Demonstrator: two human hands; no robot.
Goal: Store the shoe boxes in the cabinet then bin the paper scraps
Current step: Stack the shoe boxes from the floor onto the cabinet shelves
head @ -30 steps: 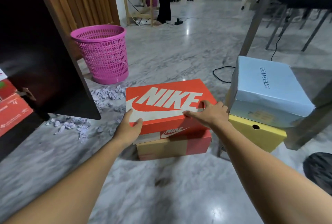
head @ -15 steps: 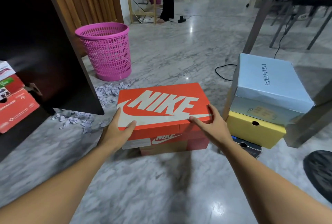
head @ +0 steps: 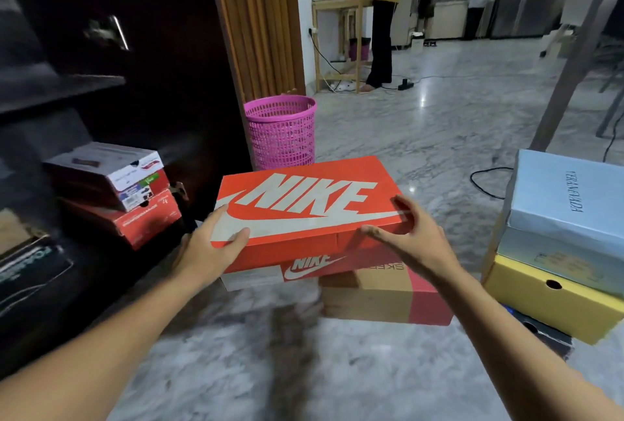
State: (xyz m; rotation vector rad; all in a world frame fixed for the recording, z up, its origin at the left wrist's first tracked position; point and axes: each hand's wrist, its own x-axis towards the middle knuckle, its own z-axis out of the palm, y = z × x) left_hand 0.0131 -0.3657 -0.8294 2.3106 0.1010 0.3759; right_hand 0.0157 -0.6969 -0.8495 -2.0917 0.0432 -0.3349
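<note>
Item under handling: orange Nike shoe box (head: 304, 204), lid on, held between both hands above the marble floor (head: 422, 150).

Left hand (head: 206, 248): fingers (head: 217, 216) run along the near left corner of the box with the thumb laid on the lid. Holding.

Right hand (head: 415, 241): fingers (head: 403, 206) curl over the near right corner, thumb against the front edge. Holding.

Directly below the right fingers: a brown and red shoe box (head: 381, 299) on the floor. The orange box overhangs it to the left; whether the two touch cannot be told.

Left of the left fingers: the dark cabinet (head: 101, 83), open, with a white shoe box (head: 111, 167) stacked on a red shoe box (head: 145, 221) on a low shelf.

Beyond the fingers: a pink mesh bin (head: 282, 132), upright on the floor beside the cabinet door.

Right of the right fingers: a light blue shoe box (head: 567, 198) stacked on a yellow shoe box (head: 553, 295), well apart from the orange box.
</note>
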